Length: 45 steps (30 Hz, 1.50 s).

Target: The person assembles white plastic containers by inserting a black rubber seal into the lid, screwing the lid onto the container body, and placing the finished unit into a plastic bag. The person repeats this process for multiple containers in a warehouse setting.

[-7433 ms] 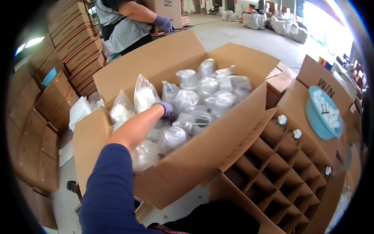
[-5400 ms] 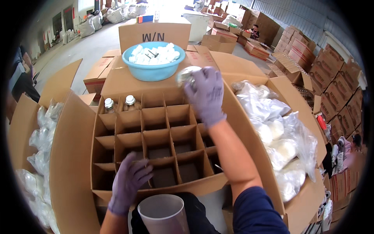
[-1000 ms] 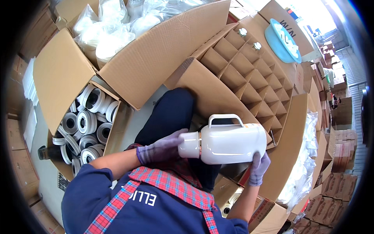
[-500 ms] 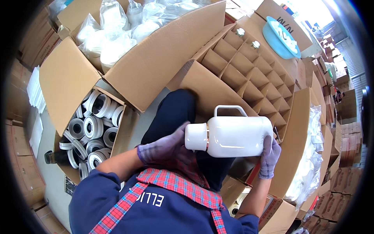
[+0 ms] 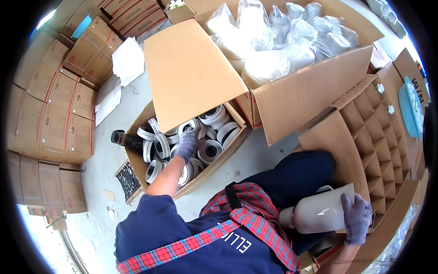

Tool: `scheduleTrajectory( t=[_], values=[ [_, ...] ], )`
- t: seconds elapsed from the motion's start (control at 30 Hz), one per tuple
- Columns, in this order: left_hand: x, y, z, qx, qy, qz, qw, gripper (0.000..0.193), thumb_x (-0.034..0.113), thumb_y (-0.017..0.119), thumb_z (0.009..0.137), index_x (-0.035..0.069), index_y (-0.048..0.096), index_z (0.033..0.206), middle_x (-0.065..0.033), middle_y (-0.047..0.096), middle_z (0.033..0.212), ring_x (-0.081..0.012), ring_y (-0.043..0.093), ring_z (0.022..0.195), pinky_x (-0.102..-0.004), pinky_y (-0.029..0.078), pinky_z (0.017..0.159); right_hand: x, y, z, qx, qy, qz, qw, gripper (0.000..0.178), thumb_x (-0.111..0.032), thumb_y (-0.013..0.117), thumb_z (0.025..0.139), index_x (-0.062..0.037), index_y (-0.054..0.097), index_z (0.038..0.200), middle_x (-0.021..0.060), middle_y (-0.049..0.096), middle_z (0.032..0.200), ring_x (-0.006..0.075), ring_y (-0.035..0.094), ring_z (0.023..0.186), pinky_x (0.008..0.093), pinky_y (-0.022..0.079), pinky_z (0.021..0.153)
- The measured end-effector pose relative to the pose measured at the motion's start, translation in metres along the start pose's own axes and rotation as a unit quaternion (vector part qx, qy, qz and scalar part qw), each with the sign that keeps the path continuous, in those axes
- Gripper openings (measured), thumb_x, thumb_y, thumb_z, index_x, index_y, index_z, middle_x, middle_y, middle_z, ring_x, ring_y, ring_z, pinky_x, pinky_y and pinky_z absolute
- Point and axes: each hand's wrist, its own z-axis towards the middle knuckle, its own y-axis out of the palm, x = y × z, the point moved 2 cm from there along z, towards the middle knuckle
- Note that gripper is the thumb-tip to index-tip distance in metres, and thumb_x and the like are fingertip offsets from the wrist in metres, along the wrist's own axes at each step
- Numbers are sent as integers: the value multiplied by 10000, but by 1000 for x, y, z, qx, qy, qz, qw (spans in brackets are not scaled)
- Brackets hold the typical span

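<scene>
My left hand (image 5: 188, 145), in a grey-purple glove, reaches into an open carton (image 5: 238, 139) on my left. Its fingers touch a white ring-shaped part (image 5: 182, 127), but blur and overlap hide whether they close on it. Several similar white rings (image 5: 210, 152) with dark centres fill that carton. My right hand (image 5: 357, 219), gloved too, grips the base end of a white insulated jug (image 5: 319, 212). The jug lies on its side over my lap, lid end toward my body. Its handle is partly visible along the far side.
A large carton (image 5: 315, 96) of plastic-bagged white items (image 5: 267, 66) stands ahead. On the right is a carton with cardboard dividers (image 5: 372, 137), with a light-blue basin (image 5: 411, 109) beyond it. A black bottle-like object (image 5: 127, 139) leans at the ring carton's left edge. Stacked cartons (image 5: 54, 100) line the left.
The view has swung left. My left hand has left the jug's lid end and moved into the carton of rings. My right hand keeps the jug, now lower and nearer my lap.
</scene>
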Motion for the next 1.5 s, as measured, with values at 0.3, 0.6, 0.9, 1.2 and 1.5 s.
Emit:
scheduleTrajectory(
  t=[0.3, 0.6, 0.9, 1.2, 1.5],
  values=[
    [40, 5, 46, 123, 29, 117, 985, 358, 276, 639, 853, 149, 675, 1186, -144, 659, 1146, -366, 632, 1056, -500, 482, 910, 10, 0, -17, 105, -66, 214, 969, 395, -53, 676, 852, 59, 631, 1228, 192, 681, 1075, 263, 649, 839, 323, 501, 697],
    [-103, -4, 31, 9, -173, -307, 936, 637, 261, 935, 563, -28, 592, 1016, -129, 627, 945, -214, 600, 892, -359, 509, 729, 3, 6, -41, 121, -17, 233, 965, 481, -18, 674, 819, 25, 608, 1293, 152, 638, 979, 247, 571, 711, 319, 464, 642],
    [203, -141, -101, 116, 370, -206, 899, 325, 149, 806, 694, 94, 633, 963, -92, 632, 872, -261, 614, 738, -377, 529, 685, -5, -7, -72, 346, -180, 283, 876, 520, -269, 621, 966, 48, 536, 1369, 230, 588, 1331, 326, 626, 1141, 392, 504, 950],
    [457, -182, -151, -76, 632, -459, 620, 844, 576, 791, 750, 90, 512, 1381, -78, 544, 1323, -261, 533, 1177, -418, 312, 1134, 43, -42, -43, 245, -157, 774, 563, 634, -50, 535, 915, 48, 360, 1516, 155, 518, 1445, 212, 484, 1339, 327, 352, 1135],
    [511, -125, -126, -372, 364, -669, 531, 796, 50, 738, 758, -24, 402, 1475, -126, 591, 1340, -227, 577, 1238, -380, 451, 1078, 49, -56, -39, 584, -63, 134, 798, 545, -50, 580, 878, 24, 497, 1411, 215, 551, 1328, 397, 597, 1115, 443, 459, 997]
  ],
)
